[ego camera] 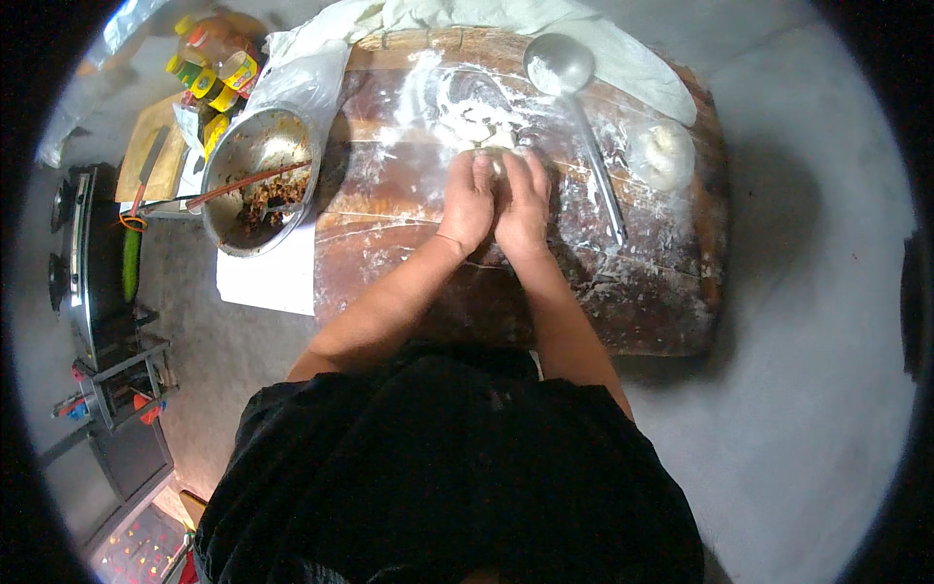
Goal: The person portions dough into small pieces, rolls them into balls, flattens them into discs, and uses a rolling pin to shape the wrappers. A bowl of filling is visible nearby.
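My left hand [469, 196] and my right hand [522, 201] are side by side, low over a floured wooden board [394, 175]. Small pale dough pieces [502, 139] lie at the fingertips, and a bit of white shows between the hands. The fingers' undersides are hidden, so whether either hand grips dough is unclear. Loose flour [467, 98] is spread beyond them. To the right rests a metal ladle [592, 150] with flour in its bowl. A clear plastic bag [662, 155] holding pale dough sits near the board's right edge.
At left, a steel bowl [284, 131] contains chopped filling [266, 201], a spoon and chopsticks [248, 186]. Behind it stand several bottles [219, 69] and a cutting board [171, 171] with a knife [152, 157]. White cloth [467, 13] lines the far edge. A stove [98, 270] is farther left.
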`<state>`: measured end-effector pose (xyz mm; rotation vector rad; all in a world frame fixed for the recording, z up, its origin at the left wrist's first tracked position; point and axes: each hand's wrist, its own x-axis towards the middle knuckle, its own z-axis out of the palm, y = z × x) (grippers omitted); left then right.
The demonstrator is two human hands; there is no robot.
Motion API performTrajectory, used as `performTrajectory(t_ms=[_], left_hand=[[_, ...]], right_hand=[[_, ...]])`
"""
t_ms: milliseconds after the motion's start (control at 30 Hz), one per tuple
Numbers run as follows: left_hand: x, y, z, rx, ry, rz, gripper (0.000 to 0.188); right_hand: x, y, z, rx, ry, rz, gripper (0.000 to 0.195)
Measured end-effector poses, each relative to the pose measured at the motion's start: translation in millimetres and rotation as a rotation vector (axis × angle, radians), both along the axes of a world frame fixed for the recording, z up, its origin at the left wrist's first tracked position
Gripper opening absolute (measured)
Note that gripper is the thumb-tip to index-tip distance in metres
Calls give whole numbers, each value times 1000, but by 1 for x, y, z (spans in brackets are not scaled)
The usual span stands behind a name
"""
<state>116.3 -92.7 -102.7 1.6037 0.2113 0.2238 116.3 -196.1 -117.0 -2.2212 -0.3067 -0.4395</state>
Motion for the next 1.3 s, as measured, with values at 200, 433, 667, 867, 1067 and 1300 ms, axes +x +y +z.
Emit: performTrajectory(t_ms=[200,433,667,867,1067,1300], left_hand=[[-1,31,24,-506,239,66,28],[-7,38,26,-975,409,-193,23],[-15,8,54,-1345,269,-158,31],[-18,4,46,-1151,261,-212,44],[-8,17,38,-1064,93,-189,44],[3,29,21,-1361,123,-370,40]], right_hand=[[-6,-21,23,-354,19,158,36],[48,-34,23,32,54,66,15],[3,36,38,509,86,32,11],[7,36,60,357,171,21,30],[-19,51,54,88,-131,25,34],[-4,49,49,295,109,37,39]])
